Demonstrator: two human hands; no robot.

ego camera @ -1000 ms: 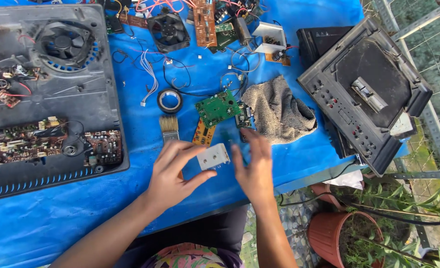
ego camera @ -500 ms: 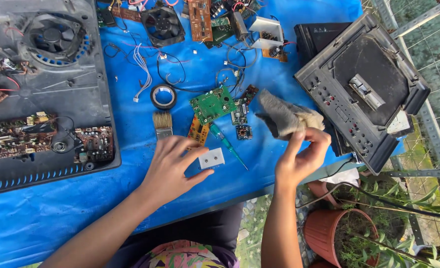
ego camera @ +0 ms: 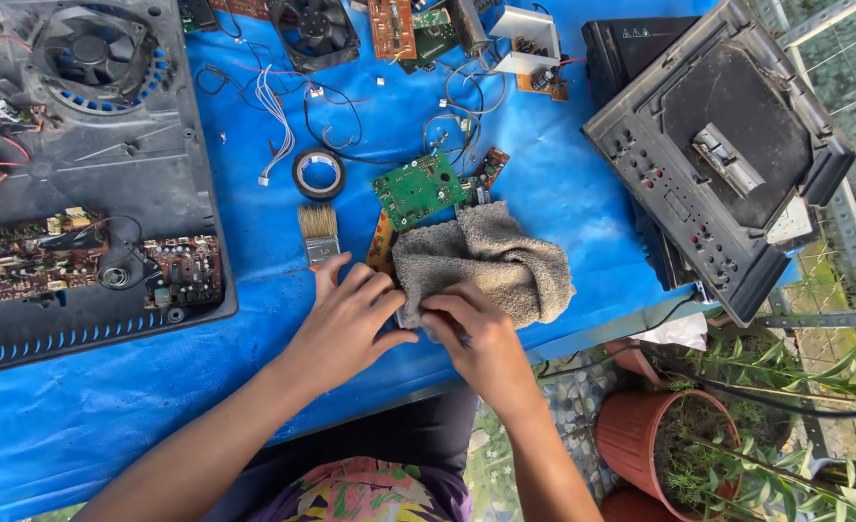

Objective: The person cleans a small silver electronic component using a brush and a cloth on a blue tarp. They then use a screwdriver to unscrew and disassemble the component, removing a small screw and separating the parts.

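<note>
Near the front edge of the blue tarp-covered table [ego camera: 80,416] we have both hands on the grey rag [ego camera: 486,261]. Our left hand [ego camera: 346,324] presses its fingers against the rag's left fold, and our right hand [ego camera: 476,338] pinches the lower fold between thumb and fingers; whatever sits under the cloth is hidden, so we cannot tell what the fingers close on beyond the rag itself. Judgement: wiping here goes best with short strokes, left hand bracing and right hand moving the cloth, since the green circuit board [ego camera: 418,188] touches the rag's upper edge and loose wires [ego camera: 447,135] lie just beyond, easy to snag. The paintbrush [ego camera: 319,232] rests just beside our left fingers, and the roll of black tape [ego camera: 318,174] sits behind it. The open black appliance base [ego camera: 157,145] fills the left end, and the grey cassette-player housing [ego camera: 718,155] overhangs the right edge; we should keep elbows in.
</note>
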